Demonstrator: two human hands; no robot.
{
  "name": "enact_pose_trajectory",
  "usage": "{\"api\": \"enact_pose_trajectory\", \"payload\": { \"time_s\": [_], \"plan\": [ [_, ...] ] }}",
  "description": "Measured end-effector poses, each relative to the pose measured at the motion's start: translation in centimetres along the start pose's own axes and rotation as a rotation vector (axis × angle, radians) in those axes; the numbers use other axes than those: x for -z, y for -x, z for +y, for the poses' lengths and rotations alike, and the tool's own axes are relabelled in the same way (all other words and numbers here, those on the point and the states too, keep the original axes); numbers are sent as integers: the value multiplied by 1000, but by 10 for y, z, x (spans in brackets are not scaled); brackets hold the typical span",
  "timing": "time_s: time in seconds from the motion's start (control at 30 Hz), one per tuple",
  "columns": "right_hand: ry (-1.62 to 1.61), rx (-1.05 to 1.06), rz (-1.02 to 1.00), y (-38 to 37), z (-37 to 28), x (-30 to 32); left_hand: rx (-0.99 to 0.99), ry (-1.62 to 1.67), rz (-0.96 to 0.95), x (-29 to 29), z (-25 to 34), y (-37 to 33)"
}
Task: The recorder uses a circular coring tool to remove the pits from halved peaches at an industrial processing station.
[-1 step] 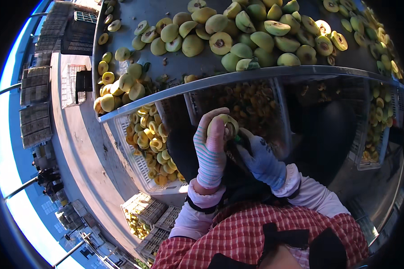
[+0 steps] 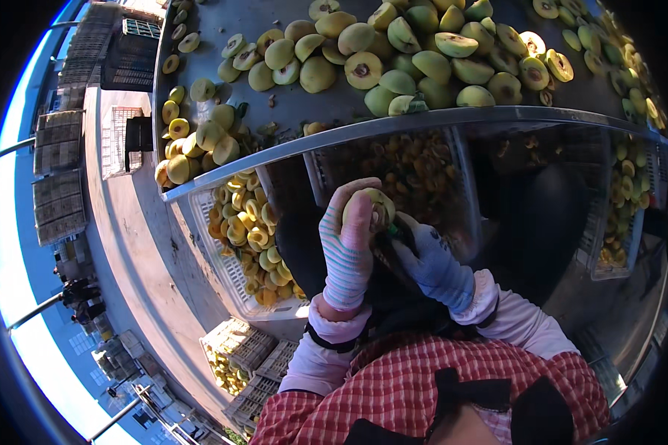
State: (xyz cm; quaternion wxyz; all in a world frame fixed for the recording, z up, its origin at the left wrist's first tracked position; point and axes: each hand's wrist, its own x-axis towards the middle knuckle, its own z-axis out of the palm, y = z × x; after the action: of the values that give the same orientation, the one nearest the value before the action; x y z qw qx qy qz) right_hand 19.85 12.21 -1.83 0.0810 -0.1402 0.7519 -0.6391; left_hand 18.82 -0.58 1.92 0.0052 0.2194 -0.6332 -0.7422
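Observation:
My left hand, in a striped glove, is closed round a yellow-green peach half, its cut face turned toward my right hand. My right hand, in a bluish glove, is closed on a small green-handled tool right beside the fruit. The tool's working end is hidden by the fruit and fingers. Both hands are over my lap, just below the metal table's front edge. On that table lie many more halved peaches, some with brown hollows showing.
Under the table edge at left is a white crate of yellow fruit pieces. Another crate with darker orange pieces stands behind my hands, and a third crate is at right. Stacked crates sit on the floor at lower left.

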Motion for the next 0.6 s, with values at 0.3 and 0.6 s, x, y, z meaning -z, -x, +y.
{"api": "enact_pose_trajectory", "payload": {
  "time_s": [0.3,0.6],
  "plan": [
    [-529,-181,-340,10,4,6,48,-49,-216,1,8,-3],
    [-2155,-1038,-781,30,14,1,-14,-216,-316,17,-18,0]
  ]
}}
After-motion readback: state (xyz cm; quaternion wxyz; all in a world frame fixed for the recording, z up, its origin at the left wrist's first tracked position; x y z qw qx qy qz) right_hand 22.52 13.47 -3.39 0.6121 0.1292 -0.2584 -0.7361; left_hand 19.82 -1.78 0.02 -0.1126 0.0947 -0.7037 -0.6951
